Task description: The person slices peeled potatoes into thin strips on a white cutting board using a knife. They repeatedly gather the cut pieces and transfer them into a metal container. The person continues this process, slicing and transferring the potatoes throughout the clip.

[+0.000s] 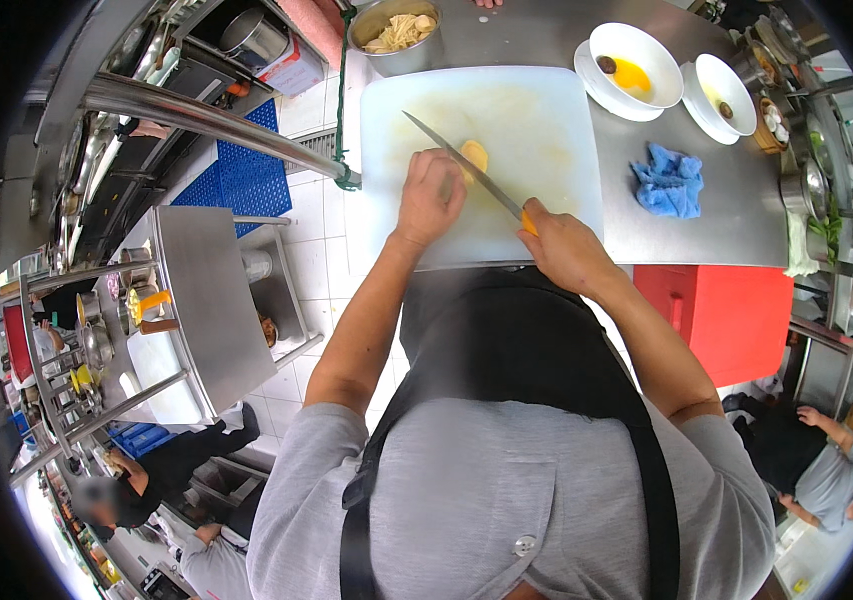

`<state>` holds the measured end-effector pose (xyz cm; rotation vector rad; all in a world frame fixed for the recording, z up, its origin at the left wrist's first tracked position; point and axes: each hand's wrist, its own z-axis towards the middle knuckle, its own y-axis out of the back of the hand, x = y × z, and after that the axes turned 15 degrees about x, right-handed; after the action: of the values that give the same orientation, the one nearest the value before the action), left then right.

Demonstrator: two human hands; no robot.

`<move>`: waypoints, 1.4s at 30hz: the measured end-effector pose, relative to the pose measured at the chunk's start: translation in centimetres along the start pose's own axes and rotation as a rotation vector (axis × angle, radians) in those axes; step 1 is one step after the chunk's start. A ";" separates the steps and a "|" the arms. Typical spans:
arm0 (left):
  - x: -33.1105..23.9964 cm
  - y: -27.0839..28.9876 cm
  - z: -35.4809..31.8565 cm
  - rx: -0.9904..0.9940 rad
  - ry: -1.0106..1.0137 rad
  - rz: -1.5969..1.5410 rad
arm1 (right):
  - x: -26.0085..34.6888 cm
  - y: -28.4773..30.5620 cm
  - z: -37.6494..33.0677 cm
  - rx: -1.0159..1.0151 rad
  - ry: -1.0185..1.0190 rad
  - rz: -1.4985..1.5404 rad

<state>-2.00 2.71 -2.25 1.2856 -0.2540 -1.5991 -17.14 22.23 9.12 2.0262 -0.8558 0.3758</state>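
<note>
A large white cutting board (557, 130) lies before me on the steel counter. My right hand (565, 245) grips a kitchen knife (495, 189) by its orange-yellow handle, and the long blade slants up and left across the board. Left of the blade, my left hand (431, 198) has its fingers curled down at a pale yellow piece of food (475, 154), whose kind I cannot make out. The blade passes over or beside that piece, and the fingertips partly hide its near end. Faint yellow stains mark the board.
A metal pot (394, 62) with pale yellow strips and chunks stands beyond the board. To the right are a white bowl (659, 50) with orange-yellow liquid, a smaller white bowl (734, 80) and a blue cloth (669, 181). A red bin (727, 320) stands below; other people work behind.
</note>
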 end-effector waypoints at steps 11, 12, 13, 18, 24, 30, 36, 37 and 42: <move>-0.1 0.1 0.4 -0.008 -0.039 0.004 | -1.5 -2.5 4.9 -0.002 -0.010 -0.038; -0.1 0.0 0.3 -0.011 -0.028 -0.012 | -1.3 -2.4 4.9 0.004 -0.012 -0.029; -0.1 0.0 0.2 -0.014 -0.016 -0.027 | -1.3 -2.2 4.9 0.009 -0.014 -0.021; 0.1 -0.2 -0.2 0.002 0.033 -0.057 | -0.5 -1.2 2.7 -0.037 0.029 -0.009; 0.0 0.0 0.0 -0.006 -0.007 0.001 | 0.0 -0.8 0.0 -0.058 0.026 -0.010; 0.2 0.1 -0.1 0.006 -0.023 0.026 | -0.1 -1.6 1.2 -0.025 -0.003 -0.023; 0.0 0.1 -0.1 0.007 -0.007 0.017 | -0.8 -2.6 4.5 -0.023 0.004 -0.005; -0.1 0.1 -0.2 0.010 0.009 -0.002 | -0.7 -2.5 4.3 -0.028 0.012 0.000; 0.0 0.1 0.0 -0.006 -0.001 0.014 | 0.3 -0.5 1.6 -0.008 0.012 -0.021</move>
<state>-1.90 2.66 -2.16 1.2764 -0.2581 -1.5877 -16.62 21.00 8.09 2.0218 -0.8269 0.3723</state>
